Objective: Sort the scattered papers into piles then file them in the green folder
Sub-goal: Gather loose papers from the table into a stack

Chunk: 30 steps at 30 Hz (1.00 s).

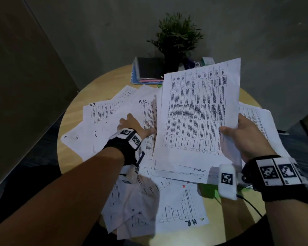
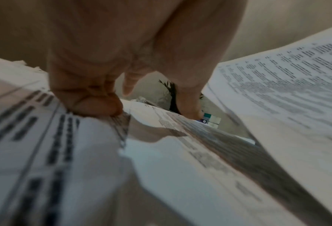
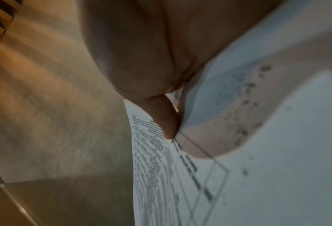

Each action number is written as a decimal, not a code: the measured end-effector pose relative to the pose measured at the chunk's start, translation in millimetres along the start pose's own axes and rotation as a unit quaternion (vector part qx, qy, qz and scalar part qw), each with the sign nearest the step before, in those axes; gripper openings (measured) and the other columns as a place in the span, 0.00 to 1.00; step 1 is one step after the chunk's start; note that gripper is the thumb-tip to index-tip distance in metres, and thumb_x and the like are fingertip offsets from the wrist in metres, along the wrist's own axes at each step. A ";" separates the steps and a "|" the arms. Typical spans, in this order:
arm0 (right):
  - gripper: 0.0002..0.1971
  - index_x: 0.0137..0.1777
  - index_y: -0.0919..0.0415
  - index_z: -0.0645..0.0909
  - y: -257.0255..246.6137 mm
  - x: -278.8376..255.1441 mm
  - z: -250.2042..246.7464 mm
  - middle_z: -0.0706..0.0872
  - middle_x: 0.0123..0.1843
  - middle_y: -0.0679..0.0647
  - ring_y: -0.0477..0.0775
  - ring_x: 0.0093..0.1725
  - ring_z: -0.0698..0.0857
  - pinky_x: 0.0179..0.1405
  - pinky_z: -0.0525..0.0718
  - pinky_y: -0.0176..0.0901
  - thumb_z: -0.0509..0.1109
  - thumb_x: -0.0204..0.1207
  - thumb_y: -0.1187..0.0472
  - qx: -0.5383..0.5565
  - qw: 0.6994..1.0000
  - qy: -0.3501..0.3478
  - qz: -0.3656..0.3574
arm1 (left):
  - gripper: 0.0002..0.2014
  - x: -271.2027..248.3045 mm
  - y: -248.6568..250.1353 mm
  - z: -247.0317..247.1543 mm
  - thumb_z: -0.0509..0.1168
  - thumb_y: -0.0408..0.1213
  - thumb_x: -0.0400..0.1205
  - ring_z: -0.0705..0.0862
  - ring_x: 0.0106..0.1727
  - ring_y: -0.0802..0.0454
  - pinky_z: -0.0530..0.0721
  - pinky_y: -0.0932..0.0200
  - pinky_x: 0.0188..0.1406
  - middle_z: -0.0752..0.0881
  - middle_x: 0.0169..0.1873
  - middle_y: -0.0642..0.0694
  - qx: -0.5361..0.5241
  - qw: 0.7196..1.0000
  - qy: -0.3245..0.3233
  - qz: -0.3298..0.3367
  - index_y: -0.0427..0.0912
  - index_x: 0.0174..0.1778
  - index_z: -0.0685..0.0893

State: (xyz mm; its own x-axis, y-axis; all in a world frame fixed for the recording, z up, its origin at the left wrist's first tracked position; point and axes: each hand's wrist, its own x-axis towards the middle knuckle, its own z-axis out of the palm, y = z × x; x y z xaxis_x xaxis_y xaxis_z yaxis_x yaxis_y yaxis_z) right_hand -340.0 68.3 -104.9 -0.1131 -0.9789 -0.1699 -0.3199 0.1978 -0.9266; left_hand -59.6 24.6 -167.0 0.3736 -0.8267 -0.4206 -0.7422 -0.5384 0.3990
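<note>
Right hand (image 1: 247, 137): grips a raised white printed table sheet (image 1: 196, 110) by its edge.
Left hand (image 1: 132, 125): fingers spread flat on scattered white papers (image 1: 107, 121).
Bench (image 1: 75, 139): round, wooden, carries papers.
Green folder (image 1: 209, 190): under papers, near edge.

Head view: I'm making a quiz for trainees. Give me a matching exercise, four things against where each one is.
Things:
1. printed table sheet
2. dark green potted plant
3. sheet handwritten "I.T."
4. bright green folder

Places:
A. far table edge
B. under papers, near edge
C. raised in right hand
D. flat, beyond left hand

Pairs: 1-C, 2-A, 3-D, 4-B
</note>
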 end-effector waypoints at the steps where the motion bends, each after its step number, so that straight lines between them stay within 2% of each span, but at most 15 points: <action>1: 0.15 0.64 0.53 0.81 -1.1 -1.3 1.2 0.88 0.53 0.44 0.46 0.53 0.86 0.49 0.80 0.43 0.67 0.80 0.68 0.002 1.000 -0.002 -0.001 | 0.53 -3.2 1.9 1.7 0.77 0.59 0.70 0.69 0.74 0.30 0.74 0.38 0.68 0.64 0.75 0.32 0.017 1.000 0.005 -0.004 0.38 0.81 0.55; 6: 0.15 0.62 0.51 0.82 0.0 -0.4 2.4 0.88 0.51 0.42 0.43 0.51 0.85 0.47 0.79 0.42 0.67 0.80 0.69 0.001 1.000 -0.009 -0.010 | 0.51 3.6 5.3 1.6 0.81 0.40 0.70 0.78 0.64 0.31 0.81 0.39 0.61 0.71 0.67 0.34 -0.031 1.000 0.003 -0.001 0.44 0.80 0.52; 7: 0.15 0.62 0.51 0.81 0.5 0.7 2.7 0.89 0.52 0.44 0.45 0.51 0.86 0.51 0.80 0.45 0.68 0.79 0.68 -0.002 1.000 -0.009 -0.011 | 0.46 5.7 1.8 0.6 0.78 0.36 0.74 0.81 0.59 0.34 0.82 0.42 0.59 0.74 0.60 0.36 -0.055 0.998 -0.006 0.007 0.46 0.79 0.53; 9: 0.15 0.62 0.51 0.81 1.6 2.9 3.8 0.89 0.54 0.46 0.48 0.53 0.85 0.55 0.79 0.49 0.68 0.79 0.67 -0.003 1.000 -0.011 -0.016 | 0.22 2.1 -5.6 -6.2 0.64 0.34 0.85 0.80 0.44 0.42 0.80 0.51 0.53 0.73 0.50 0.41 -0.099 0.995 0.005 0.016 0.52 0.69 0.61; 10: 0.15 0.63 0.51 0.81 1.7 4.3 4.9 0.89 0.54 0.46 0.49 0.53 0.85 0.55 0.79 0.49 0.69 0.79 0.67 0.004 1.000 -0.013 -0.018 | 0.15 3.5 -11.3 -8.4 0.59 0.33 0.86 0.79 0.42 0.43 0.78 0.55 0.47 0.74 0.49 0.41 -0.117 0.993 0.024 0.014 0.49 0.65 0.64; 12: 0.15 0.63 0.52 0.81 0.6 6.2 9.0 0.89 0.55 0.46 0.50 0.55 0.86 0.54 0.80 0.48 0.68 0.79 0.68 0.023 1.000 -0.015 -0.014 | 0.17 -3.8 -18.4 -16.4 0.59 0.27 0.84 0.82 0.50 0.39 0.76 0.60 0.36 0.80 0.56 0.38 -0.190 0.980 0.020 0.051 0.40 0.70 0.71; 14: 0.16 0.62 0.53 0.82 -0.6 9.5 15.4 0.89 0.55 0.47 0.51 0.57 0.86 0.56 0.80 0.48 0.68 0.79 0.70 0.047 0.999 -0.020 -0.012 | 0.19 -9.6 -27.0 -24.9 0.58 0.23 0.84 0.83 0.47 0.46 0.76 0.68 0.30 0.83 0.55 0.41 -0.274 0.959 0.019 0.075 0.35 0.72 0.75; 16: 0.16 0.60 0.54 0.82 -2.1 11.7 23.1 0.90 0.56 0.49 0.53 0.58 0.87 0.60 0.81 0.51 0.67 0.78 0.73 0.080 0.996 -0.026 -0.016 | 0.22 -14.9 -33.9 -35.5 0.59 0.21 0.83 0.83 0.50 0.50 0.80 0.70 0.39 0.86 0.58 0.45 -0.318 0.940 0.048 0.115 0.40 0.73 0.78; 19: 0.19 0.66 0.62 0.78 -7.2 9.8 38.1 0.89 0.58 0.53 0.49 0.55 0.88 0.55 0.86 0.41 0.62 0.79 0.78 0.180 0.982 -0.047 -0.020 | 0.24 -19.4 -40.2 -52.4 0.62 0.20 0.81 0.86 0.61 0.48 0.84 0.52 0.62 0.87 0.60 0.45 -0.388 0.907 0.074 0.151 0.46 0.70 0.78; 21: 0.20 0.68 0.65 0.76 -10.3 8.2 48.5 0.87 0.58 0.54 0.47 0.52 0.87 0.48 0.85 0.32 0.58 0.80 0.80 0.249 0.967 -0.055 -0.016 | 0.22 -24.3 -39.1 -61.7 0.61 0.19 0.81 0.88 0.58 0.44 0.86 0.44 0.59 0.89 0.57 0.44 -0.410 0.893 0.065 0.173 0.51 0.62 0.81; 23: 0.19 0.69 0.68 0.75 -10.7 9.3 55.7 0.86 0.58 0.56 0.48 0.51 0.86 0.49 0.84 0.32 0.58 0.81 0.79 0.275 0.960 -0.045 -0.001 | 0.22 -33.4 -33.6 -70.6 0.59 0.19 0.82 0.90 0.50 0.43 0.88 0.46 0.50 0.90 0.51 0.44 -0.445 0.874 0.036 0.192 0.55 0.54 0.81; 25: 0.19 0.71 0.67 0.74 -10.3 9.2 59.2 0.86 0.58 0.54 0.48 0.52 0.85 0.50 0.83 0.34 0.58 0.81 0.78 0.280 0.959 -0.044 0.009 | 0.16 -40.4 -26.2 -68.6 0.59 0.25 0.85 0.90 0.46 0.45 0.88 0.50 0.45 0.90 0.51 0.42 -0.470 0.859 0.016 0.204 0.53 0.54 0.82; 27: 0.21 0.72 0.63 0.74 -9.7 8.1 57.2 0.86 0.61 0.52 0.49 0.58 0.86 0.54 0.83 0.37 0.58 0.81 0.78 0.277 0.959 -0.062 0.004 | 0.11 -50.6 -18.0 -63.5 0.60 0.42 0.86 0.88 0.55 0.47 0.86 0.50 0.54 0.88 0.59 0.43 -0.500 0.843 -0.008 0.198 0.49 0.62 0.83; 28: 0.22 0.72 0.61 0.73 -10.3 7.1 53.9 0.85 0.64 0.53 0.51 0.61 0.85 0.59 0.83 0.40 0.58 0.81 0.78 0.268 0.961 -0.070 -0.008 | 0.17 -53.8 -14.6 -58.8 0.59 0.49 0.86 0.86 0.62 0.51 0.83 0.50 0.63 0.86 0.64 0.46 -0.510 0.839 -0.018 0.190 0.47 0.67 0.81; 30: 0.24 0.73 0.61 0.71 -12.2 4.8 43.4 0.84 0.66 0.54 0.51 0.64 0.85 0.64 0.82 0.46 0.60 0.80 0.79 0.228 0.971 -0.067 -0.033 | 0.16 -61.0 -6.4 -49.0 0.56 0.48 0.89 0.82 0.65 0.63 0.77 0.61 0.66 0.84 0.64 0.57 -0.501 0.841 -0.037 0.202 0.50 0.71 0.75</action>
State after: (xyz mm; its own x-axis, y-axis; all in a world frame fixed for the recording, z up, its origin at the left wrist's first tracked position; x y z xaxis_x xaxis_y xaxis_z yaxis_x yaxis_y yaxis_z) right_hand -295.8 59.0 -108.9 0.0263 -0.9926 -0.1185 0.1311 0.1210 -0.9840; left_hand -50.3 70.5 -103.9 0.1400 -0.9827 -0.1216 0.0544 -0.1150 0.9919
